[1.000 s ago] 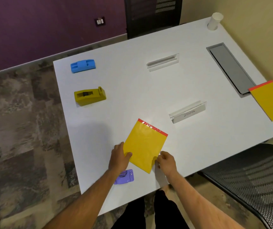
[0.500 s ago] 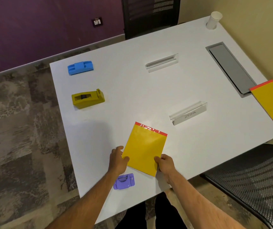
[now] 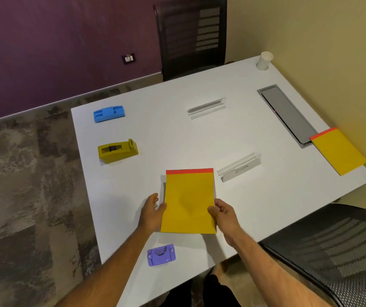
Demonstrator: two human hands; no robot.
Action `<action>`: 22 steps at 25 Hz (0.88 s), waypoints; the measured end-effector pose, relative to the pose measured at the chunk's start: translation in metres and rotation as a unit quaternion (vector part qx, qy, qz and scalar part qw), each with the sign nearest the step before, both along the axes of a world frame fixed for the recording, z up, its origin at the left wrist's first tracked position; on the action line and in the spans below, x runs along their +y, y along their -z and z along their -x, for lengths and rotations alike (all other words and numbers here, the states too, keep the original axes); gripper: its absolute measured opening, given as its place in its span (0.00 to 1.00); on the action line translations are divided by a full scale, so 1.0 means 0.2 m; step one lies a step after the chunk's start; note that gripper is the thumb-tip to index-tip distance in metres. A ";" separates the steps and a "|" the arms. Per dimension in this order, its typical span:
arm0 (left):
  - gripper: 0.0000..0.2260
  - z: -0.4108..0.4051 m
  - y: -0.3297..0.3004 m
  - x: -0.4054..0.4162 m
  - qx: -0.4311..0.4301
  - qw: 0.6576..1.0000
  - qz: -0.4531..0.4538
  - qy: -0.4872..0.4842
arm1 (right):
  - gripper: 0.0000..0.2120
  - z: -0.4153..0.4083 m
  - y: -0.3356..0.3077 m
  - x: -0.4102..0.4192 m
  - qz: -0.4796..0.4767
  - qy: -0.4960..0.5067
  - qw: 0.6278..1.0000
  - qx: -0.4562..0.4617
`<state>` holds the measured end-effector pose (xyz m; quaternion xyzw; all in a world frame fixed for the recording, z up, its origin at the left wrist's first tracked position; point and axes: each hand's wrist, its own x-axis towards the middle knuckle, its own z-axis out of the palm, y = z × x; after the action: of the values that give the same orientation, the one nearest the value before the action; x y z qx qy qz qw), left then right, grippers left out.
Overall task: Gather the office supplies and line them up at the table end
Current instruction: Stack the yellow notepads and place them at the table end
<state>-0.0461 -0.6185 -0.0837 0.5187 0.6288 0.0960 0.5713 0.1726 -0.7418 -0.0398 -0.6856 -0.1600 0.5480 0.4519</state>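
A yellow notepad (image 3: pixel 188 200) with a red top strip is lifted off the white table (image 3: pixel 177 138), casting a shadow at its left edge. My right hand (image 3: pixel 223 214) pinches its lower right edge. My left hand (image 3: pixel 152 212) holds its lower left edge, fingers partly behind the pad. A purple hole punch (image 3: pixel 161 255) lies near the front edge by my left forearm. An olive tape dispenser (image 3: pixel 117 150) and a blue stapler-like piece (image 3: pixel 108 113) sit along the left side. A second yellow notepad (image 3: pixel 338 152) overhangs the right edge.
Two clear acrylic name holders (image 3: pixel 206 107) (image 3: pixel 239 167) lie mid-table. A grey cable hatch (image 3: pixel 288 115) is set in the right side, a paper cup (image 3: pixel 265 60) at the far corner. Black mesh chairs stand at the far end (image 3: pixel 191 36) and lower right (image 3: pixel 337 247).
The notepad has been turned from slanted to square with me and raised off the table in both hands. The camera has shifted, so the hole punch now shows fully.
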 end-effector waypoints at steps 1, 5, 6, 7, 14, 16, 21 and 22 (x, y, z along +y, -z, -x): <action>0.25 -0.01 -0.04 0.02 -0.010 1.000 0.000 -0.005 | 0.12 -0.02 -0.04 0.00 -0.011 -0.009 1.000 0.000; 0.26 -0.04 -0.22 0.11 -0.067 0.998 0.016 -0.004 | 0.13 -0.09 -0.21 -0.03 -0.051 -0.040 0.998 -0.011; 0.27 -0.04 -0.27 0.12 -0.086 0.996 0.019 0.000 | 0.13 -0.11 -0.25 -0.04 -0.060 -0.045 0.997 -0.013; 0.27 -0.05 -0.31 0.14 -0.104 0.994 0.020 0.004 | 0.14 -0.12 -0.29 -0.05 -0.067 -0.050 0.996 -0.015; 0.14 -0.20 -0.56 0.16 -0.198 0.980 -0.015 0.018 | 0.12 -0.24 -0.47 -0.13 -0.091 -0.075 0.992 -0.042; 0.11 -0.23 -0.57 0.13 -0.207 0.978 -0.020 0.023 | 0.11 -0.28 -0.49 -0.15 -0.089 -0.069 0.992 -0.051; 0.11 -0.35 -0.61 0.02 -0.243 0.970 -0.017 0.004 | 0.08 -0.41 -0.52 -0.24 -0.079 -0.006 0.995 -0.067; 0.10 -0.38 -0.63 -0.01 -0.243 0.970 -0.017 0.001 | 0.08 -0.44 -0.52 -0.26 -0.076 0.000 0.995 -0.066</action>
<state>0.0296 -0.6196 0.0413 0.4898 0.4687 0.2292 0.6985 0.2606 -0.7944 0.0640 -0.6837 -0.2304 0.4881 0.4911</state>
